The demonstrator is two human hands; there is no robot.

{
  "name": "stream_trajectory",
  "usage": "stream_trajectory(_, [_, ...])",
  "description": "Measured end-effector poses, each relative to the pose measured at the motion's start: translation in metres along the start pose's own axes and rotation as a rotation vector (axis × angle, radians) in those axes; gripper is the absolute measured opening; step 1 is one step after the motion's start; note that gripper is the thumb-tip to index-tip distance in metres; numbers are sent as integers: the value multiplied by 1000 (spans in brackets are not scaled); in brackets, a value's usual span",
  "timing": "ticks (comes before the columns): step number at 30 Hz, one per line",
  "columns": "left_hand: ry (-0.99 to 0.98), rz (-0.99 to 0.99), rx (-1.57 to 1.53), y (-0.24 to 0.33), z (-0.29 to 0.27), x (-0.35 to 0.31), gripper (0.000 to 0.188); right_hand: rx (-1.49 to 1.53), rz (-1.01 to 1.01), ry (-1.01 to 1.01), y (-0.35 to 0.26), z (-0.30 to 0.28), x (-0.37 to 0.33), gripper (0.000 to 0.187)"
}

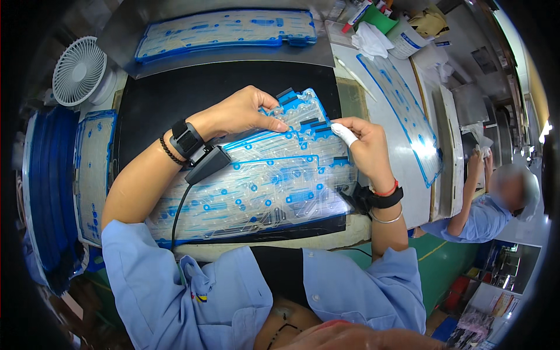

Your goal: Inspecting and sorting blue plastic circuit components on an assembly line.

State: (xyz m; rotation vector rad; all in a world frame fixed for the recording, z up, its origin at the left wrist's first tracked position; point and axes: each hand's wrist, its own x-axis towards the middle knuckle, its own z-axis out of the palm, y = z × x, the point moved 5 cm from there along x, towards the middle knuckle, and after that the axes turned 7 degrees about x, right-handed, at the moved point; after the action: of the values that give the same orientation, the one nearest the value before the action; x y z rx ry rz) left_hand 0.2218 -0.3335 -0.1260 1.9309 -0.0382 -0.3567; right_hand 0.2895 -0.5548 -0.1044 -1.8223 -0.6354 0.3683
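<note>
A clear flexible circuit sheet with silver traces, blue marks and small dark strips lies on a black mat in front of me. My left hand reaches over it, with thumb and index finger closed on its upper part, near the narrow tab. At the right edge of that tab, my right hand pinches the sheet; one of its digits wears a white finger cover. The tab appears raised a little toward me. Both wrists carry black straps with small devices, and the left one has a cable.
Another blue-edged sheet stack sits in a metal tray at the back. A white fan stands at left, by more stacked sheets. On the right lie a single sheet and a white stick. A co-worker sits beyond.
</note>
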Motion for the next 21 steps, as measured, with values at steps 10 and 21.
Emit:
stream_trajectory(10, [-37, -57, -28, 0, 0, -1, 23, -35, 27, 28, -2, -4, -5, 15])
stream_trajectory(21, [-10, -47, -52, -4, 0, 2, 23, -73, 104, -60, -1, -2, -5, 14])
